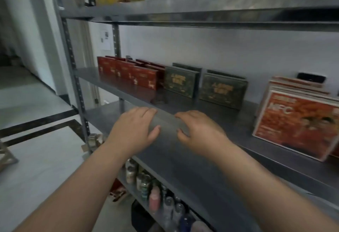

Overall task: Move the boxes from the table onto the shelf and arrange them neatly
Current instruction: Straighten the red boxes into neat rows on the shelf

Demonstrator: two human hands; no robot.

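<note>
Hands hold nothing, fingers loosely curled: left hand (134,131) and right hand (200,132) lie close together over the bare front strip of a grey metal shelf (183,167), behind which red boxes (128,74), dark green boxes (222,90) and larger orange boxes (297,123) stand upright.

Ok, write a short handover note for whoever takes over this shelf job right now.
Left hand: empty, fingers relaxed, at the front edge of the grey metal shelf.
Right hand: empty, fingers loosely curled, beside it.
On the shelf, upright: small dark red boxes at left, dark green boxes in the middle, large orange-red boxes at right.
Done: those are shelved in groups.
Left: the table is out of view; check it for more boxes, then straighten the rows.
</note>
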